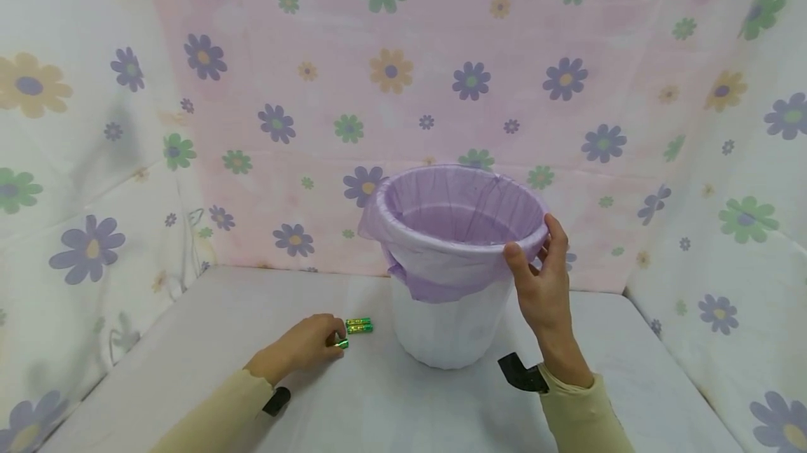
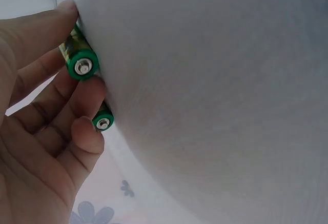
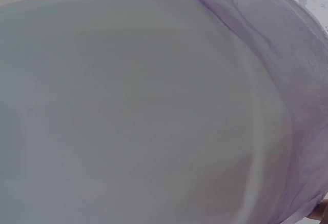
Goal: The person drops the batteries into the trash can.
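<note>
My left hand [image 1: 305, 342] is low over the table, left of the bin. Its thumb and fingers are around a green battery [image 1: 342, 344], whose metal end faces the camera in the left wrist view. Just beyond the fingertips two more green batteries [image 1: 359, 325] lie side by side; in the left wrist view one such battery [image 2: 104, 122] peeks out behind the fingers. A white bin [image 1: 450, 330] stands upright, lined with a purple bag [image 1: 450, 274] folded over its rim. My right hand [image 1: 543, 285] grips the rim's right side through the bag, thumb outside.
A white cloth covers the table [image 1: 353, 411]. Flower-patterned curtains [image 1: 410, 117] rise at the back and on both sides. A black strap piece [image 1: 522, 373] juts from the right wrist, near the bin's lower right.
</note>
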